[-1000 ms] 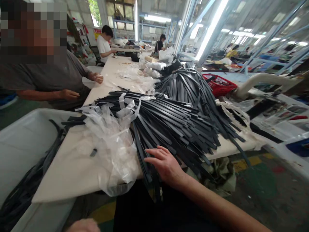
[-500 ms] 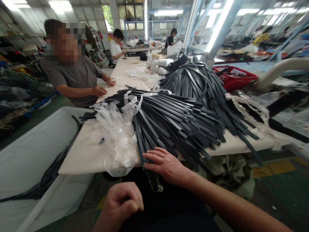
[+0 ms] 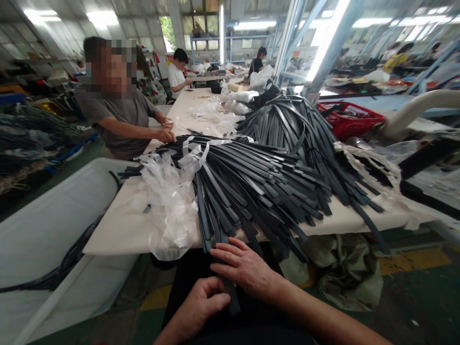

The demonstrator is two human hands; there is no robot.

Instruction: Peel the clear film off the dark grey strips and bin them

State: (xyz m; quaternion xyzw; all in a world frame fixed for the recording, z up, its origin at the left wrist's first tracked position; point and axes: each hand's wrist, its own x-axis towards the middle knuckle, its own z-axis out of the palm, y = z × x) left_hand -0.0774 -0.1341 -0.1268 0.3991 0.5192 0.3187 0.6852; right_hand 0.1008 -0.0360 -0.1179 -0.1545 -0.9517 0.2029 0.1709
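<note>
Left hand (image 3: 207, 298) curls beside a flat, dark strip (image 3: 233, 303) reaching past the desk (image 3: 120, 223); whether its grip pinches is unclear; right hand (image 3: 245, 266), fingers loosely extended, lies over the strip; they seem to be singling it out, calling for a firm pinch; smooth strips (image 3: 247, 179) fan beside crinkled, translucent plastic (image 3: 172, 203).

A long, cream-topped table (image 3: 108, 235) is stretching away towards a pale panelled wall (image 3: 142, 21). In that wall, a tall narrow window (image 3: 166, 34) is showing green foliage, and a dark-framed, many-paned window (image 3: 199, 25) is standing to its right. Bright white overhead tube lamps (image 3: 102, 18) are glowing, while a long slanting white tube light (image 3: 328, 40) is shining beside pale blue metal framework (image 3: 289, 40). Below, a green painted floor (image 3: 413, 292) is bearing a worn yellow band (image 3: 417, 260).
</note>
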